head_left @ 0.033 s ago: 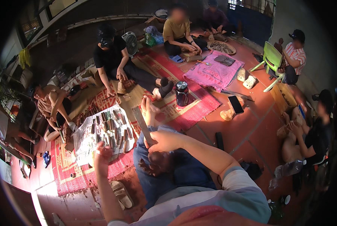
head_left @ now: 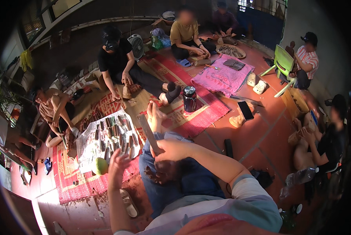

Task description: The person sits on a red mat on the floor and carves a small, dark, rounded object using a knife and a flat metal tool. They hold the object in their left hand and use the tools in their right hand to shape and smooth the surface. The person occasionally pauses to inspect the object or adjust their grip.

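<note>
My right hand (head_left: 169, 149) is closed round the lower end of a long, flat, brownish-grey bar (head_left: 147, 131), which points up and away over my legs. Whether it is wood or metal I cannot tell. Below that hand, a dark brown carved-looking lump (head_left: 160, 172) rests on my lap against my jeans. My left hand (head_left: 119, 166) is raised at the left of my knees, fingers apart, with nothing in it. Just beyond it sits a round green thing (head_left: 100, 166), like a fruit. A white sheet (head_left: 90, 145) bearing several carving tools (head_left: 112, 131) lies ahead of it.
Red patterned mats (head_left: 71, 188) cover the tiled floor. A dark flask (head_left: 189, 100), a phone (head_left: 245, 111) on a wooden piece, a pink cloth (head_left: 222, 76) and a green chair (head_left: 282, 62) stand or lie farther off. Several people sit around. A sandal (head_left: 129, 203) is beside me.
My left hand has shifted slightly to the right and its fingers have spread; the round green thing behind it now shows. My right hand and the flat bar are nearly unmoved.
</note>
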`<state>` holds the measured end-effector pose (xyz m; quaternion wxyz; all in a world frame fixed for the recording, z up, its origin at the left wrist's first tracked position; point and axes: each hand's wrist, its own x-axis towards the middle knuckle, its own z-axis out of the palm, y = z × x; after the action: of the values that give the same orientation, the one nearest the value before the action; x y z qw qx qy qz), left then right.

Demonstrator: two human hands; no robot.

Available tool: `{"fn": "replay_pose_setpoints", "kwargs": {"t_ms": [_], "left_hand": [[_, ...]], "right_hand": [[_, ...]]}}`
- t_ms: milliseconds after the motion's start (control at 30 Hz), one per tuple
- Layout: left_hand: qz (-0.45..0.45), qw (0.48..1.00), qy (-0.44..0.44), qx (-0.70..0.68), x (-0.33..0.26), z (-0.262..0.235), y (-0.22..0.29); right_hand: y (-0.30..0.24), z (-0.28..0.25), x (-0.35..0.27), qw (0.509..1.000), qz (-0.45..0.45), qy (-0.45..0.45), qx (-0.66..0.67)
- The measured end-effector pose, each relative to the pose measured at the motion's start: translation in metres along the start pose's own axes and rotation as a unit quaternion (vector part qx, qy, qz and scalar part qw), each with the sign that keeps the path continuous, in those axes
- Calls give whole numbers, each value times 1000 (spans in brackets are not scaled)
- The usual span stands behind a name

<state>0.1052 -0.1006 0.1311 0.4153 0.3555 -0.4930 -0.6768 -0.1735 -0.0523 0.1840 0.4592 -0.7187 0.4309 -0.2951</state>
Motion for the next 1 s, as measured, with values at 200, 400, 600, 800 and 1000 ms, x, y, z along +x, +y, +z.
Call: {"fn": "replay_pose_setpoints", "kwargs": {"t_ms": [200, 400, 600, 800, 1000], "left_hand": [[9, 989, -141, -54, -29, 97, -32], [-58, 998, -26, -6, -54, 103, -46], [-16, 998, -40, -40, -47, 109, -51], [-11, 999, 17, -26, -51, 108, -57], [-24, 999, 16, -29, -52, 101, -66]], "right_hand": [[-5, -6, 2, 992, -26, 25, -118], [-10, 22, -9, 992, -73, 0, -106], [-6, 12, -8, 991, 19, 105, -79], [-7, 28, -6, 985, -59, 89, -139], [-2, 47, -10, 970, -116, 118, -176]]}}
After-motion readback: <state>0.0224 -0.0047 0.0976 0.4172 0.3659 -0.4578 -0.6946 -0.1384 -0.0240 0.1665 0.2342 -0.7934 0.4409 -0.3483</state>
